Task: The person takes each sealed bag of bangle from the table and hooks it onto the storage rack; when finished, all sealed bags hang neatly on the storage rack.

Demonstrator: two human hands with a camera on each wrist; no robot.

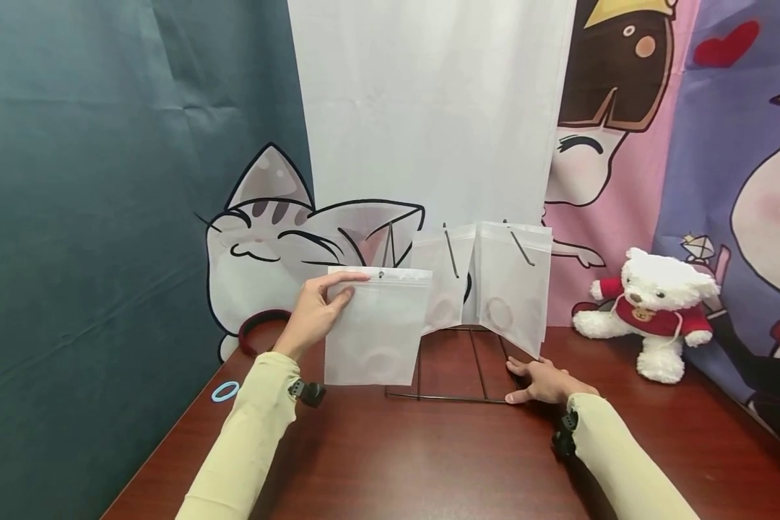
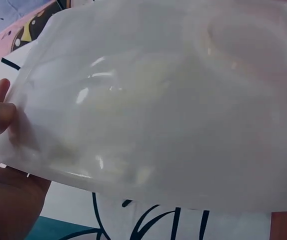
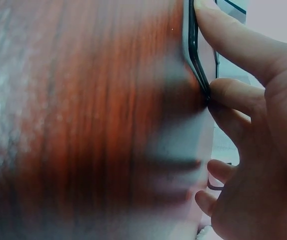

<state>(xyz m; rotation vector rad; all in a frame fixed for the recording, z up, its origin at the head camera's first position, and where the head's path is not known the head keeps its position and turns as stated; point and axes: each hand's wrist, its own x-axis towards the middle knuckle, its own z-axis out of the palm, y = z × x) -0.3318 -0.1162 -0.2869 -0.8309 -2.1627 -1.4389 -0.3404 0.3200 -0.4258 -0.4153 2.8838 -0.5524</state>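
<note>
Near its top left edge, my left hand [image 1: 318, 310] pinches a white translucent zip bag [image 1: 377, 325] between thumb and fingers. A ring shape shows faintly low in this bag [image 2: 148, 115]. Its dark top hole lines up with a hook [image 1: 390, 242] of a black wire rack [image 1: 455, 398]; whether the tip is through, I cannot tell. Two similar bags, a middle one [image 1: 438, 278] and a right one [image 1: 516, 289], hang from the other hooks, each with a ring shape inside. My right hand [image 1: 542, 381] rests its fingertips on the rack's right base wire [image 3: 193, 50].
On the wooden table [image 1: 390, 462], a light blue ring [image 1: 225, 391] lies at the left edge, beyond it a dark red band [image 1: 250, 328]. At the right back sits a white teddy bear [image 1: 656, 310] in red. Printed curtains [image 1: 429, 108] hang behind.
</note>
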